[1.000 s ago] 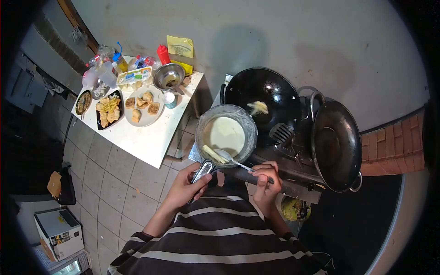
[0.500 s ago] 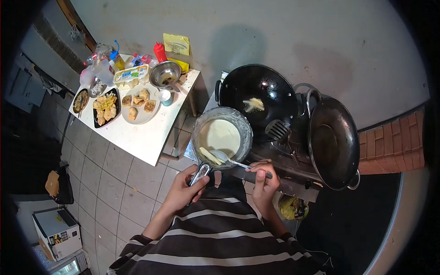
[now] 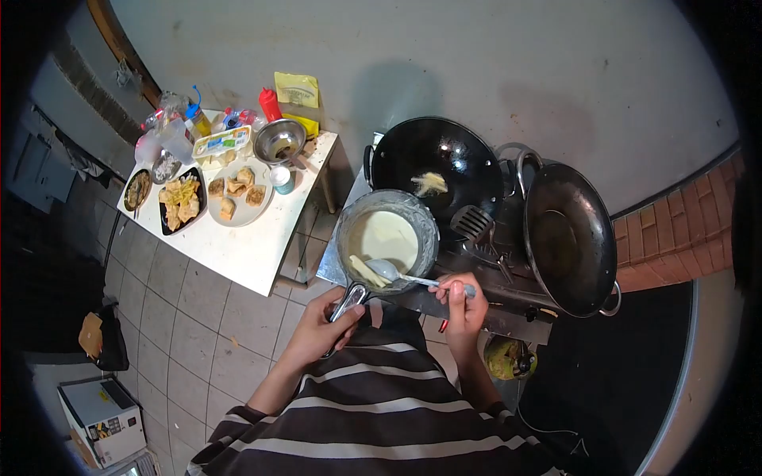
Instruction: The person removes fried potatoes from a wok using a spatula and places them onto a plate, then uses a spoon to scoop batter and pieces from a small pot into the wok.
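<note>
My left hand (image 3: 324,327) is wrapped round the handle of a saucepan (image 3: 429,252) that holds pale, creamy batter (image 3: 386,236). In my right hand (image 3: 460,305) is a spoon (image 3: 419,279), its bowl resting in the batter at the pan's near side. Pale strips (image 3: 365,272) of food lie beside the spoon's bowl, partly coated. Just beyond the saucepan stands a black wok (image 3: 468,155) with a fried, yellowish piece (image 3: 430,184) in it. A slotted spatula (image 3: 471,224) lies at the wok's near right side.
A second wok (image 3: 570,238) leans at the right, by a brick ledge (image 3: 675,230). On the left, a white table (image 3: 254,258) carries a plate of fried pieces (image 3: 238,194), a black dish of food (image 3: 181,200), a metal bowl (image 3: 279,141) and a red squeeze bottle (image 3: 270,105).
The view has shifted slightly, with the table and woks sitting a little differently in frame. My right hand has tilted a little on the spoon; both grips remain.
</note>
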Motion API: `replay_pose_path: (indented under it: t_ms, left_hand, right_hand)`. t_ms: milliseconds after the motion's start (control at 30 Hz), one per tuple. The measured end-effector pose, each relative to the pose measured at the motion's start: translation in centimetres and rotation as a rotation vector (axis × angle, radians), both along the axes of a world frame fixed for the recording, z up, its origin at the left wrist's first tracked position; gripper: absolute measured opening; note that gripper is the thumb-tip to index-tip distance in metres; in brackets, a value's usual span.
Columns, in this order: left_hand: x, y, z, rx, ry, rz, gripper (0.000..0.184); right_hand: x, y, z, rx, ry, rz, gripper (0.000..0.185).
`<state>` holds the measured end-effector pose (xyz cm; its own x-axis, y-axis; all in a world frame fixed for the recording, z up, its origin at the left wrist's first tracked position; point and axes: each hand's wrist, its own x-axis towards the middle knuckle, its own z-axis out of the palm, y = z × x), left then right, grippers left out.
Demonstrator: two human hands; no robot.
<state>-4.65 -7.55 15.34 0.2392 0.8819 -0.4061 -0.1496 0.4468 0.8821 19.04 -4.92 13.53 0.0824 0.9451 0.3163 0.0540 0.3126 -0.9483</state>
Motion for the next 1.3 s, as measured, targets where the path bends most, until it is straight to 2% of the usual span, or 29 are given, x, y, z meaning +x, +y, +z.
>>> replay_pose_path:
  t_ms: [67, 233, 433, 533, 967, 1300]
  left_hand:
    - [-0.1, 0.1, -0.2, 0.031, -0.007, -0.012, 0.019]
    - [-0.1, 0.0, 0.0, 0.019, -0.024, 0.019, 0.022]
    - [0.4, -0.6, -0.7, 0.041, -0.021, 0.061, 0.025]
    - [0.9, -0.9, -0.2, 0.030, -0.030, 0.097, 0.025]
    - [5.3, 0.6, 0.5, 0.008, 0.030, 0.186, 0.017]
    - [6.0, 2.9, -0.6, -0.009, 0.040, 0.279, 0.019]
  right_hand:
    - [0.0, 0.2, 0.0, -0.047, 0.101, 0.038, 0.022]
    - [0.1, 0.8, -0.6, -0.056, 0.134, 0.124, 0.022]
    - [0.1, 1.8, -0.7, -0.162, 0.283, 0.129, 0.020]
    - [0.8, 2.8, -0.6, -0.222, 0.378, 0.167, 0.025]
    - [8.2, 9.4, 1.7, -0.287, 0.389, 0.198, 0.025]
    - [13.8, 18.3, -1.1, -0.303, 0.331, 0.076, 0.030]
